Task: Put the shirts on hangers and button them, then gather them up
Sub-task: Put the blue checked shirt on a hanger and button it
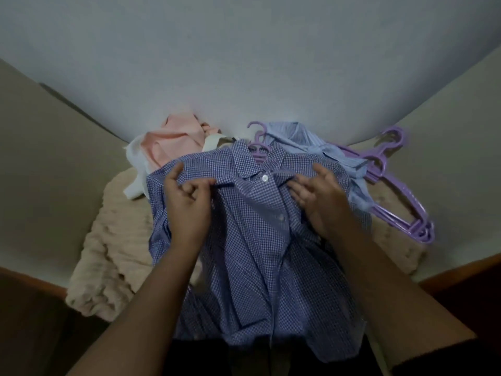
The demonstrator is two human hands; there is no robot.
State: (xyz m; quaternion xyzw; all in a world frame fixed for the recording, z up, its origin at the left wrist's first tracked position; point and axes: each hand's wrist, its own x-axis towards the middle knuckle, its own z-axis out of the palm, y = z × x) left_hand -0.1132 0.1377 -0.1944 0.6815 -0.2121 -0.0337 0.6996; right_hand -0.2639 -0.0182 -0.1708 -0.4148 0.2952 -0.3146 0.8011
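A blue-and-white checked shirt [257, 240] lies front up in the middle, on a purple hanger [259, 150] whose hook pokes out of the collar. Its white top button [265, 178] sits at the collar. My left hand [187, 204] pinches the fabric at the shirt's left shoulder. Over the right chest my right hand [317, 196] rests with fingers spread, touching the cloth beside the placket. A light blue striped shirt [303, 137] lies behind. At the back left is a pink shirt [173, 139] with a white garment [135, 164] beside it.
Several spare purple hangers [398, 191] are stacked at the right. Everything rests on a beige fuzzy blanket [113, 253]. A pale wall [244, 63] rises behind, and dark wooden edges [32, 289] run at both lower sides.
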